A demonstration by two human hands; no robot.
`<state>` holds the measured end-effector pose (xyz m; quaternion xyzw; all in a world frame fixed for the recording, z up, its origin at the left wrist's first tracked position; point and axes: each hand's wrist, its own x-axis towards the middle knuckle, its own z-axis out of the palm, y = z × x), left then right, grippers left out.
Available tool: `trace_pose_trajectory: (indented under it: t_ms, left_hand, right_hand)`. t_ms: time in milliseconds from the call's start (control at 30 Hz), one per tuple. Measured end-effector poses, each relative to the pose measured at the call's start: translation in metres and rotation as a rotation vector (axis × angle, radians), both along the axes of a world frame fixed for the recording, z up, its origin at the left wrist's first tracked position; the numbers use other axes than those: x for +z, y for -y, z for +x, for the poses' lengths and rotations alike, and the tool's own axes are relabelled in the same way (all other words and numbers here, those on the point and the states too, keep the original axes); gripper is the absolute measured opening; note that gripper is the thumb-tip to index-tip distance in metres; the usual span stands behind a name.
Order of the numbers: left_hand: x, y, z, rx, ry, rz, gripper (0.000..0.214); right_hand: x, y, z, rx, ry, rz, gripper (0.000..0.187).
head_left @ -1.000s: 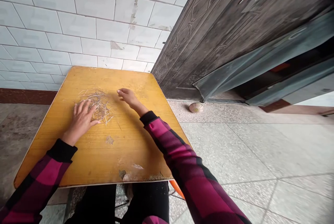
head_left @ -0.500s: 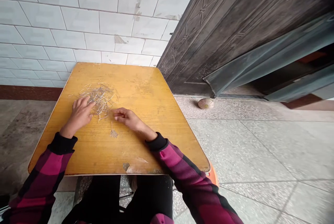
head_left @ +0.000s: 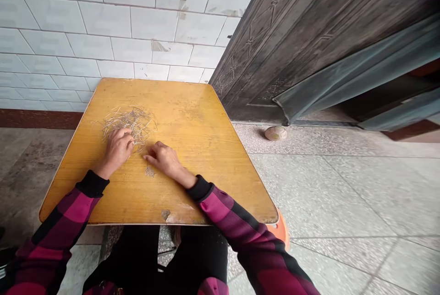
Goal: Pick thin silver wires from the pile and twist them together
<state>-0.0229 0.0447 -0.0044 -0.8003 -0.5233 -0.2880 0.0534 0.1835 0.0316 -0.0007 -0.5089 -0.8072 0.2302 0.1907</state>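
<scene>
Just beyond our curled left hand point(head_left: 119, 149) and half-closed right hand point(head_left: 163, 159) lies the tangle of thin, wiry strands point(head_left: 132, 118); whether either pinches one we cannot tell, so we should handle them lightly, avoiding snags.

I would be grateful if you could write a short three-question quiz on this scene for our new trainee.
1. Multiple choice: Where does the pile of thin wires lie?
A) On the floor
B) On the wood-grain table
C) Against the door

2. True or false: The left hand is at the side of the pile nearest the wearer, with the right hand farther to the right.

3. Fill in the blank: Both checked sleeves end in ____ cuffs.

Key:
1. B
2. True
3. black
</scene>
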Motion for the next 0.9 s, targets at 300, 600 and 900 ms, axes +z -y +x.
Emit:
trace_pose_trajectory:
  t_ms: [300,600,900]
  left_hand:
    - [-0.002,0.002,-0.004,-0.006,-0.068,-0.067,0.025]
    - [-0.004,0.001,-0.005,0.052,-0.065,-0.080,0.031]
    - [-0.008,-0.003,-0.008,0.042,-0.033,-0.066,0.025]
  right_hand:
    - [0.004,-0.015,0.008,-0.040,-0.382,-0.475,0.010]
    - [-0.001,-0.010,0.008,-0.053,-0.460,-0.416,0.011]
    - [0.007,-0.003,-0.006,-0.073,-0.095,-0.156,0.009]
